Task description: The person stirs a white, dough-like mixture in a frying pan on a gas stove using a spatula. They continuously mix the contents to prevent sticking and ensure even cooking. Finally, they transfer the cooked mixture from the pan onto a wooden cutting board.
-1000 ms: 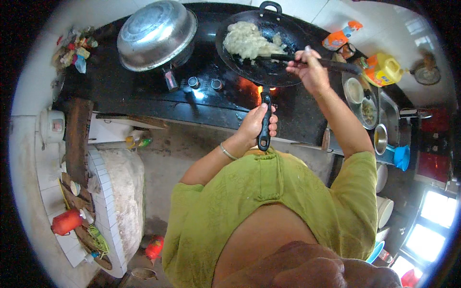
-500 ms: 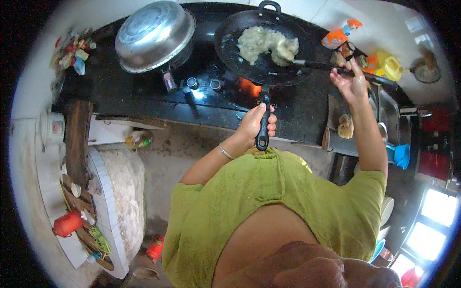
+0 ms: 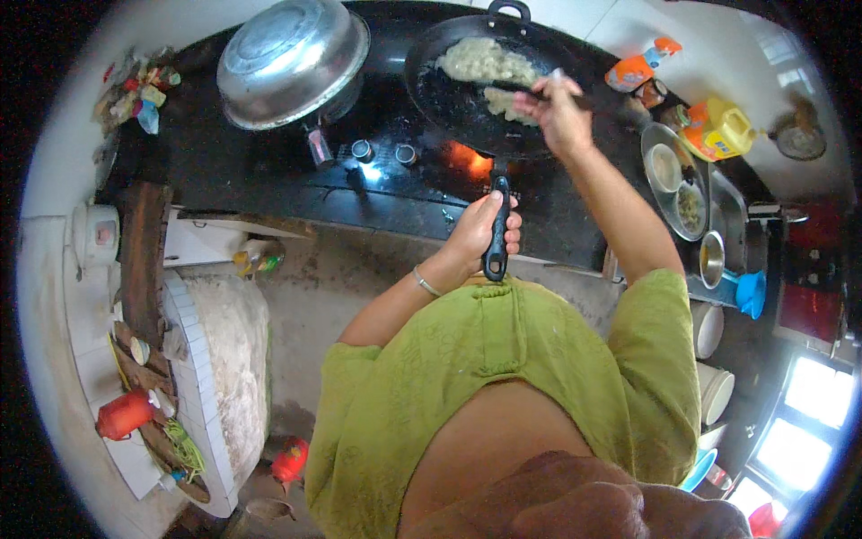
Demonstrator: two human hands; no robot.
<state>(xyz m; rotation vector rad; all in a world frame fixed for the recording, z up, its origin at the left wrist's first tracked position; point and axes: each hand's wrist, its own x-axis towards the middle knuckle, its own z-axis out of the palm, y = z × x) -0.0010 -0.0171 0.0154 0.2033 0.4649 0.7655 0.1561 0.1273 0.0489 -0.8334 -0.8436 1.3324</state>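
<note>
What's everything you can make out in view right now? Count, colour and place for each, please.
Wok: 1, black, top centre, above the flame
Wok handle: 1, black, near side of wok
Flame: 1, orange, under wok's near edge
Food: two clumps, pale, in wok
Utensil: 1, dark, partly hidden, at wok
Domed metal cover: 1, silver, left of wok
Knobs: 2, silver-and-black, below cover
Spray bottle: 1, orange, right of wok
Jug: 1, yellow, far right
Dipper: 1, blue, right
Red container: 1, red, lower left
Small clutter, upper left: uncountable
Left hand: 1, bare, gripping wok handle
Right hand: 1, bare, holding utensil
</note>
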